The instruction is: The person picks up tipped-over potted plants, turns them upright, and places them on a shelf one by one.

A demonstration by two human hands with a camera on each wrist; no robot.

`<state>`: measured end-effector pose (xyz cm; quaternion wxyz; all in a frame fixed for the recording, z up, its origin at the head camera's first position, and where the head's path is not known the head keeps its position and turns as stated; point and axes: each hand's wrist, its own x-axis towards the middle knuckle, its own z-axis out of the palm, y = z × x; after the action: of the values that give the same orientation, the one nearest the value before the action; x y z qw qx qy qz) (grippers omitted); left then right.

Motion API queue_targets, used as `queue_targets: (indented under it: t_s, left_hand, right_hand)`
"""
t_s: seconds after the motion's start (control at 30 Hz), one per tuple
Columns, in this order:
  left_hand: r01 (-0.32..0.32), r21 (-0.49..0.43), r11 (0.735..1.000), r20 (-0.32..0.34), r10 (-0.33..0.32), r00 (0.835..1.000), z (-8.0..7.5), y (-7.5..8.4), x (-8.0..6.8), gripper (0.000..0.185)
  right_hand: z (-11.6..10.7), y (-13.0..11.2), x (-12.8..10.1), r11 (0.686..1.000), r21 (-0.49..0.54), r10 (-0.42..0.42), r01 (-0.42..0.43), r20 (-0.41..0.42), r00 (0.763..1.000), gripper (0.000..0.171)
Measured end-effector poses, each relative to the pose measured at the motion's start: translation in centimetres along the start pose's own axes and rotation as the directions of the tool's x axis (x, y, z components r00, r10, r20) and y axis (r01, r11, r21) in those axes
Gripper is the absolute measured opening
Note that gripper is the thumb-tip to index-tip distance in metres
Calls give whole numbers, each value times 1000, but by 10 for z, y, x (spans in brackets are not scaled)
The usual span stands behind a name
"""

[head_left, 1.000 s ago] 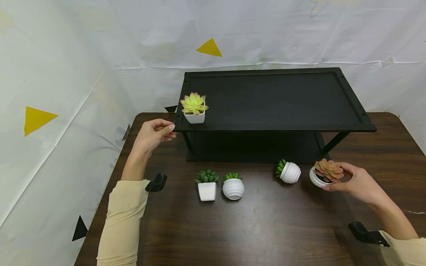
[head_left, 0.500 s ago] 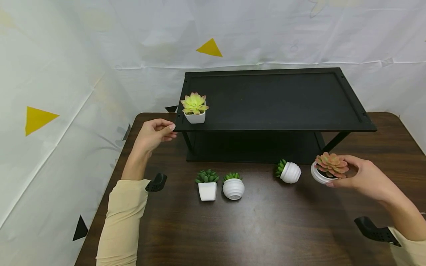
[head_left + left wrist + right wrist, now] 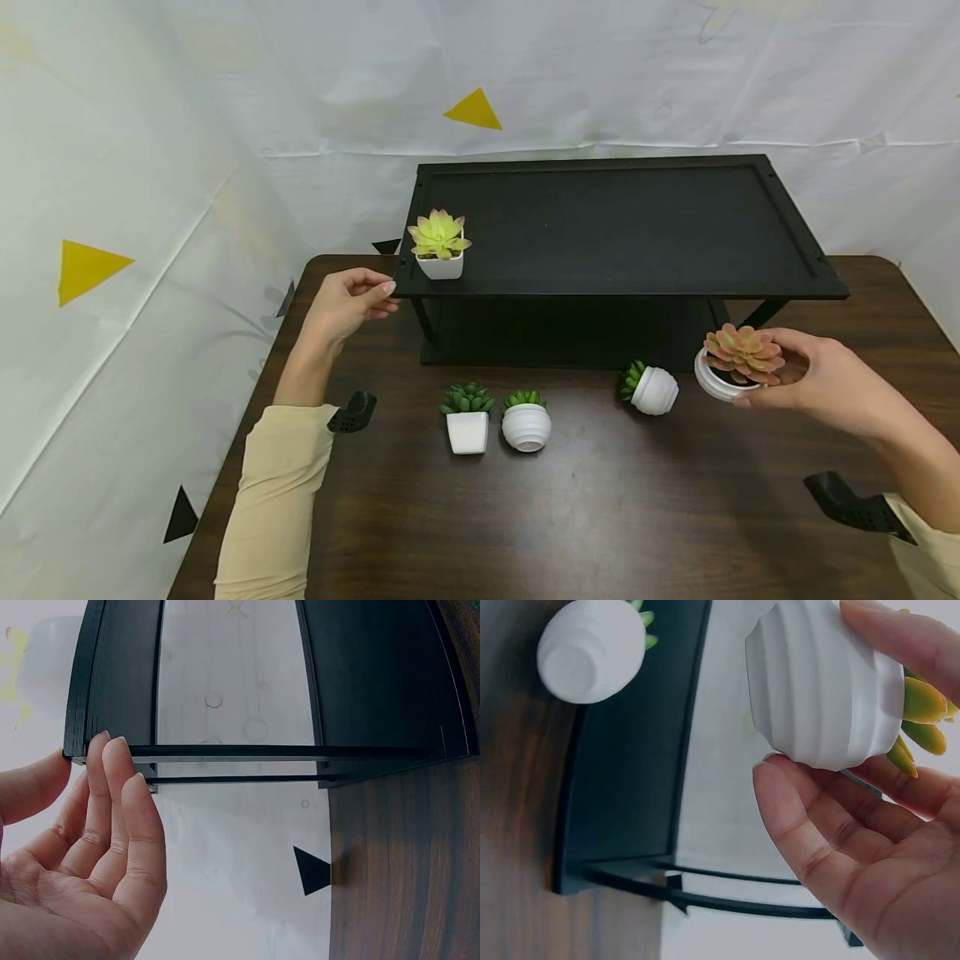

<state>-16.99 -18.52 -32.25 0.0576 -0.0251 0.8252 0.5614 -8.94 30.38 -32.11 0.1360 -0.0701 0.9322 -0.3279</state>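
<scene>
My right hand (image 3: 828, 383) grips a round, ribbed white pot with an orange-pink succulent (image 3: 742, 354), held in the air off the shelf's front right. In the right wrist view the pot (image 3: 821, 686) sits between thumb and fingertips (image 3: 784, 795). My left hand (image 3: 345, 304) pinches the front left corner of a two-tier black shelf (image 3: 622, 225), thumb on one side and fingers on the other. Close by that hand, a yellow-green succulent in a square white pot (image 3: 440, 244) stands on the top tier.
On the brown table (image 3: 570, 533) in front of the shelf lie a green succulent in a square pot (image 3: 467, 421), one in a round pot (image 3: 526, 423), and a tipped round potted succulent (image 3: 651, 388). White sheeting (image 3: 600, 75) hangs behind.
My right hand has raised the potted orange-pink succulent, bringing it up toward the shelf's right end. My left hand keeps its place at the corner.
</scene>
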Motion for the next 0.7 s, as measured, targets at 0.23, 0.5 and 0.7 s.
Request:
queue_targets:
  t_s: [0.23, 0.5, 0.7]
  left_hand:
    - [-1, -2, 1000, 2, 1, 1000, 0, 0, 0, 27]
    - [-1, -7, 1000, 0, 1, 1000, 0, 1, 0, 27]
    - [2, -2, 1000, -3, -2, 1000, 0, 1, -1, 26]
  right_hand:
    - [-5, -16, 5, 999, 25, -40, 40, 7, 999, 68]
    - [-11, -34, 12, 996, 29, -83, 82, 12, 997, 66]
    - [-18, -51, 17, 996, 52, -78, 76, 39, 996, 65]
